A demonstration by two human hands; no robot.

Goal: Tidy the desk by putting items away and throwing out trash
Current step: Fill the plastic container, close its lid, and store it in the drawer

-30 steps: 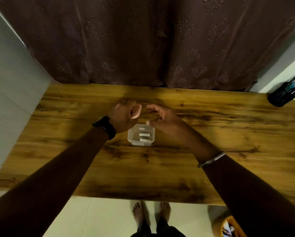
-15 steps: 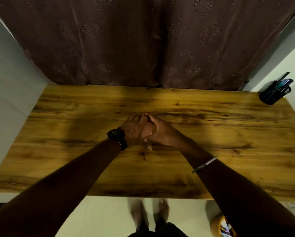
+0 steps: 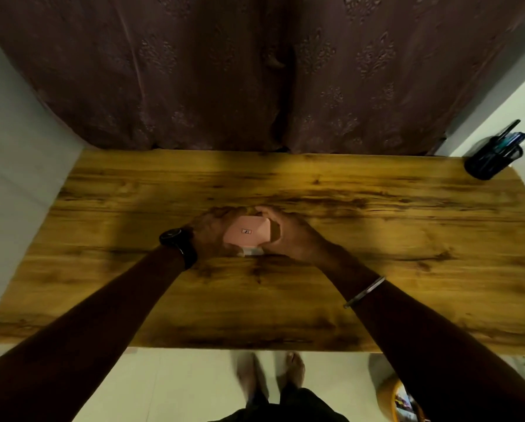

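Wooden desk [image 3: 377,269] filling most of the view. On the floor by its near right corner, an orange bin [image 3: 389,397], likely kept handy for trash. At the far right corner, a black pen holder [image 3: 493,156], parked out of the way. Mid-desk, left hand [image 3: 209,236] and right hand [image 3: 288,236] cupped from opposite sides, fingers curled on a pink lid [image 3: 247,233], probably to seat it evenly. Beneath it, resting on the wood, a small clear container [image 3: 252,251].
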